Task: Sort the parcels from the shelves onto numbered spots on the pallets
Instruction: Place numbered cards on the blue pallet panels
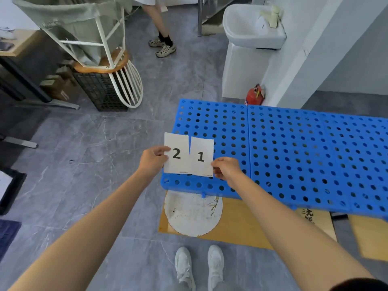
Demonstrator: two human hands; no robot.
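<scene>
Two white number cards are held up side by side over the near left corner of the blue perforated pallets [294, 148], and that is the relation the next move depends on: the pallet surface lies directly under and beyond the cards, running away to the right as a long strip of joined panels, its long axis left to right across the view. The left hand [151, 162] pinches the card marked 2 [177, 153] at its left edge, thumb on the face and fingers behind; the right hand [225, 170] pinches the card marked 1 [201, 157] at its lower right corner in the same way. Both hands are closed on their cards, and the two cards meet or slightly overlap along their inner edges, with a small notch of gap at the top. Both are clear of the pallet surface, upright enough that the numerals face the camera. The right hand is nearer the open stretch of pallet to the right, so card 1 would probably go down that way, while card 2 sits over the left corner. No parcels or shelves are visible in this view, so the sorting itself appears not to have begun; the spots look yet to be labelled.
</scene>
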